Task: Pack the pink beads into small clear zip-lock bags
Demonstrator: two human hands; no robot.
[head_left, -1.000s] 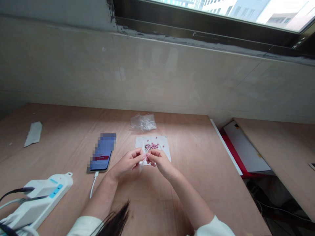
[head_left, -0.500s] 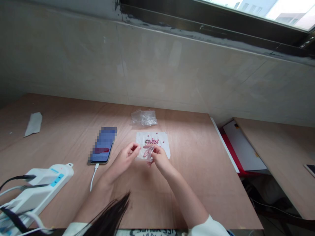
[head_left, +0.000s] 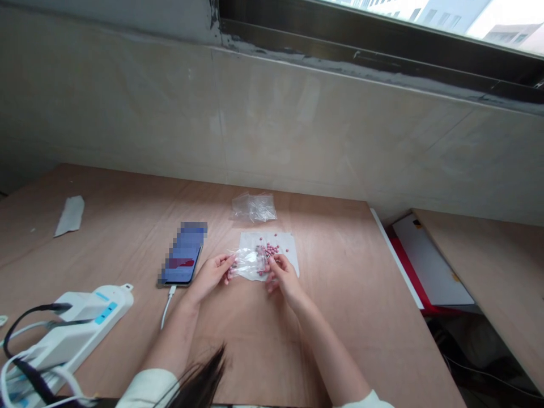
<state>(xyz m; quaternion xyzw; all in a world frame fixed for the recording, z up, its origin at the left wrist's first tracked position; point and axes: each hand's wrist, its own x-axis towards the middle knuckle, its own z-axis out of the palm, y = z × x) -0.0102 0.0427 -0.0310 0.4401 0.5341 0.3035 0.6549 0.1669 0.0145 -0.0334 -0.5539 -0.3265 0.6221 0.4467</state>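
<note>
While the person sat at a plywood bench (head_left: 127, 249), the items were logged from left to right. A crumpled white paper strip (head_left: 69, 216) lay at the far left. Nearer the person stood a white power strip (head_left: 91, 317) with several cables plugged in. Beyond it lay a smartphone (head_left: 182, 253), its screen obscured, with a white charging cable (head_left: 168, 300) attached.

The left hand (head_left: 209, 277) was closed in a pinch on the left end of a clear plastic bag (head_left: 249, 264). That bag spanned the gap between the hands and sat low over the front of a white paper sheet (head_left: 284, 242). The right hand (head_left: 284, 280) was also closed on the bag, at its right end, with its fingers beside the pink beads (head_left: 268, 249).

Most of the beads lay clustered on the sheet, apparently outside the bag. Pink specks showed near the bag's left end, but whether they were inside could not be determined. A second clear plastic bag (head_left: 254, 207) lay crumpled on the bench beyond the sheet, touched by neither hand. At the far right, a white board with a red edge (head_left: 429, 263) stood beside the bench.
</note>
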